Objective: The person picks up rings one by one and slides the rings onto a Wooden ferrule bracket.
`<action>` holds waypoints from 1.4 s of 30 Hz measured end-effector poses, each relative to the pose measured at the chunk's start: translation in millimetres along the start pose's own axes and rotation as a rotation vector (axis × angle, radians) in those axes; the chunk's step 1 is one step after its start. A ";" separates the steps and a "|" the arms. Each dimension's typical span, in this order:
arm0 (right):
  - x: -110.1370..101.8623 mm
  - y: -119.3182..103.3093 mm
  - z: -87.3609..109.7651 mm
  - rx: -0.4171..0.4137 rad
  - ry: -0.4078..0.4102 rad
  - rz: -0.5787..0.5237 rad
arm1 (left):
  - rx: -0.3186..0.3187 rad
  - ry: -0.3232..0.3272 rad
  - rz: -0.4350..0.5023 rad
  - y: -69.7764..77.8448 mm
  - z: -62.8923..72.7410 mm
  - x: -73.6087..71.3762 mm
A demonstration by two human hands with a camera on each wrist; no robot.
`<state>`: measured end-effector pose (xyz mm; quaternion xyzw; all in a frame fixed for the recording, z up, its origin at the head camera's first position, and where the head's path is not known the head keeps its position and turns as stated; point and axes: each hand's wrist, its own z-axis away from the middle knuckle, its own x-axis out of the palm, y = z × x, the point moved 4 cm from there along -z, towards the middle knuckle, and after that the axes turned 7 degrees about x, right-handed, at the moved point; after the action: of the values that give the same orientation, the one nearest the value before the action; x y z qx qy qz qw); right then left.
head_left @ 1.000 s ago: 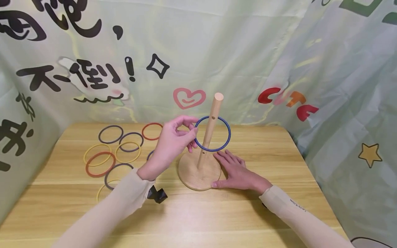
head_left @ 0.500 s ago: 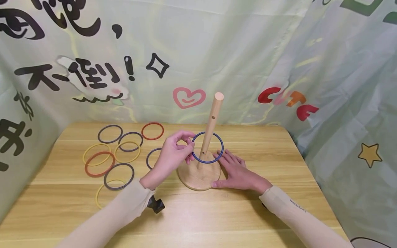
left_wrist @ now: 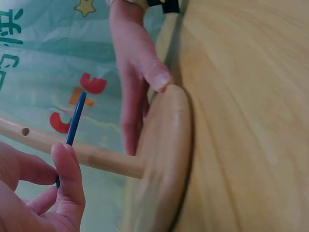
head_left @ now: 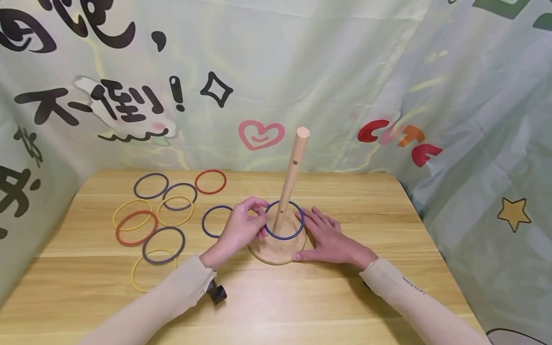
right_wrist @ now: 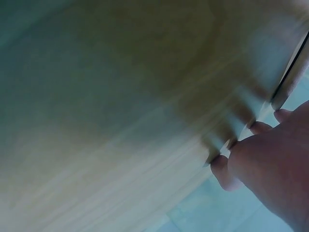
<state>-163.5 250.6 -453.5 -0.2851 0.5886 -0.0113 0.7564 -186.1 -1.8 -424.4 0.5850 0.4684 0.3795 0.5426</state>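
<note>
In the head view my left hand (head_left: 241,225) pinches the left side of a blue ring (head_left: 284,238) between thumb and fingers. The ring encircles the lower part of a wooden peg (head_left: 290,177), above its round wooden base (head_left: 276,253). Seen edge-on in the left wrist view, the same blue ring (left_wrist: 76,118) stands tilted beyond the fingertips. My right hand (head_left: 329,239) rests against the right edge of the base, fingers extended and thumb at its front rim. The right wrist view shows the right hand (right_wrist: 270,164) with its fingertips down at the wooden surface.
Several thin rings lie at the left of the wooden table (head_left: 336,306), some overlapping. Among them are a red ring (head_left: 211,193), an orange-red ring (head_left: 135,245) and a yellow ring (head_left: 132,274). Another blue ring (head_left: 203,222) lies beside my left hand. A printed cloth (head_left: 336,72) hangs behind.
My left hand has lowered the blue ring along the peg, from its upper half to near the base, moving slightly left. The right hand has stayed at the base.
</note>
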 end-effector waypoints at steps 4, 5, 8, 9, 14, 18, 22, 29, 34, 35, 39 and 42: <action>-0.2 -0.1 -0.4 -0.003 0.001 0.001 | -0.022 -0.002 -0.010 -9.1 2.0 0.4; -0.4 -0.4 -0.3 -0.002 0.002 -0.001 | -0.027 -0.003 -0.013 -11.7 2.4 0.5; -0.4 -0.8 -0.3 -0.002 0.006 -0.005 | -0.037 -0.007 -0.018 -18.7 3.2 0.7; -0.2 -0.7 -0.4 -0.004 0.008 -0.006 | -0.043 -0.005 -0.021 -20.5 3.6 0.6; 0.4 -0.9 -0.9 -0.014 0.015 -0.002 | -0.069 -0.013 -0.035 -27.2 5.4 0.5; 1.2 -0.4 -1.0 -0.006 0.007 -0.001 | -0.084 -0.026 -0.040 -30.6 5.5 0.7; 2.0 0.9 -1.1 0.000 0.002 0.001 | -0.107 -0.024 -0.045 -32.7 4.9 0.1; 0.7 0.2 -0.7 0.007 -0.004 -0.008 | -0.119 -0.049 -0.100 -33.2 3.3 -0.1; 1.8 1.8 -1.1 0.017 -0.015 -0.004 | -0.112 -0.074 -0.172 -32.7 0.2 -1.3; 2.3 2.4 -1.2 0.020 -0.018 -0.002 | -0.110 -0.074 -0.182 -32.4 -0.4 -2.0; 3.2 3.2 -1.2 0.025 -0.021 0.000 | -0.107 -0.067 -0.215 -32.2 -2.6 -5.5; 3.1 3.0 -0.6 0.018 -0.019 -0.001 | -0.107 -0.065 -0.235 -32.4 -2.9 -7.0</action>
<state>-164.1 251.8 -457.7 -0.2786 0.5811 -0.0145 0.7645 -195.1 -8.6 -455.6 0.5084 0.4950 0.3186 0.6285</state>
